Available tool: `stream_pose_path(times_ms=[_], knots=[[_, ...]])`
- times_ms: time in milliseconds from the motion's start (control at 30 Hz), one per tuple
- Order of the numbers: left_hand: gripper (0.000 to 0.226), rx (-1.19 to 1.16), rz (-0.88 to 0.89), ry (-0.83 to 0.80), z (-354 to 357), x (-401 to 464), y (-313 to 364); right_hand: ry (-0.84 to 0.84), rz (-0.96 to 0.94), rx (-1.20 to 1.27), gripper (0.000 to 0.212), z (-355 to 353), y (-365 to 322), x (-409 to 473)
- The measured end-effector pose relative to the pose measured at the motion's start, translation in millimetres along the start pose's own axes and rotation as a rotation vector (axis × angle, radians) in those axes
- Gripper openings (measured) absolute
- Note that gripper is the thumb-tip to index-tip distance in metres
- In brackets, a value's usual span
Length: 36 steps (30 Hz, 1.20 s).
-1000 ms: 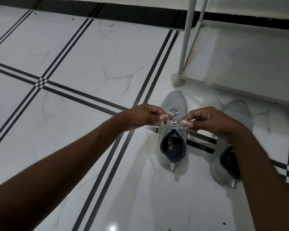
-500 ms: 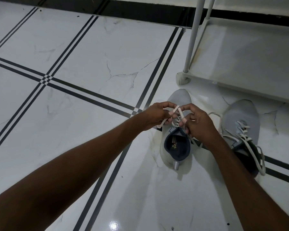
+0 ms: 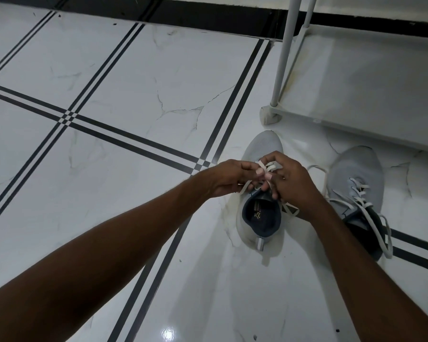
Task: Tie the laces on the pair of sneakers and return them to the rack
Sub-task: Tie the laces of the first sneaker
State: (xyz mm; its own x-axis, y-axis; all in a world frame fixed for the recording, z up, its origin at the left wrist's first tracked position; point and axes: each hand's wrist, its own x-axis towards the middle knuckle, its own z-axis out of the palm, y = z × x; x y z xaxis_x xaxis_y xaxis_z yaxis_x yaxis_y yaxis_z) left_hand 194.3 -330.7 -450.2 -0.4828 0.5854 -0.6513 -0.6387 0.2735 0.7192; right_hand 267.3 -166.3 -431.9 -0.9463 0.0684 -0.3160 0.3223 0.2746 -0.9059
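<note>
Two grey sneakers with white laces stand on the tiled floor, toes pointing away from me. Over the tongue of the left sneaker (image 3: 258, 213) my left hand (image 3: 229, 178) and my right hand (image 3: 290, 180) meet, both pinching its white laces (image 3: 266, 169) with the fingers crossing. One lace end trails out under the left hand and another under the right wrist. The right sneaker (image 3: 356, 178) stands beside it with its laces (image 3: 371, 213) loose, hanging over its side to the floor.
The white shoe rack (image 3: 356, 124) stands at the back right, its lowest shelf just beyond the sneakers' toes and a corner post (image 3: 284, 53) rising near the left sneaker. White marble floor with black stripes (image 3: 134, 141) spreads to the left.
My hands came together over the left sneaker from pulling the laces apart, and now work the laces close together. The view shifted, so the right sneaker's loose laces show.
</note>
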Motion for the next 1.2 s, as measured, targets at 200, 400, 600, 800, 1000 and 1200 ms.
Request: stream_pose_path(times_ms=[200,400,600,800,1000,1200], knots=[[0.015,-0.086,0.039,0.105,7.6,0.0,-7.3,-0.056,0.116,0.208,0.023,-4.7,15.4,2.5],[0.017,0.301,0.145,0.088,3.9,-9.8,10.3,-0.041,0.241,0.383,0.020,-9.4,25.9,7.9],[0.010,1.082,0.578,0.369,19.6,-7.1,14.8,-0.030,0.288,0.350,0.012,-9.5,26.2,12.7],[0.007,1.229,0.673,0.617,34.0,2.7,-3.5,-0.043,0.302,0.389,0.023,-15.6,27.6,15.1],[0.008,0.724,0.515,0.587,48.9,3.5,-6.4,-0.127,0.345,0.318,0.024,-16.1,31.5,14.0],[0.016,0.291,0.152,0.257,-11.2,-22.6,-19.6,0.266,0.335,0.017,0.014,-25.1,64.3,14.7]])
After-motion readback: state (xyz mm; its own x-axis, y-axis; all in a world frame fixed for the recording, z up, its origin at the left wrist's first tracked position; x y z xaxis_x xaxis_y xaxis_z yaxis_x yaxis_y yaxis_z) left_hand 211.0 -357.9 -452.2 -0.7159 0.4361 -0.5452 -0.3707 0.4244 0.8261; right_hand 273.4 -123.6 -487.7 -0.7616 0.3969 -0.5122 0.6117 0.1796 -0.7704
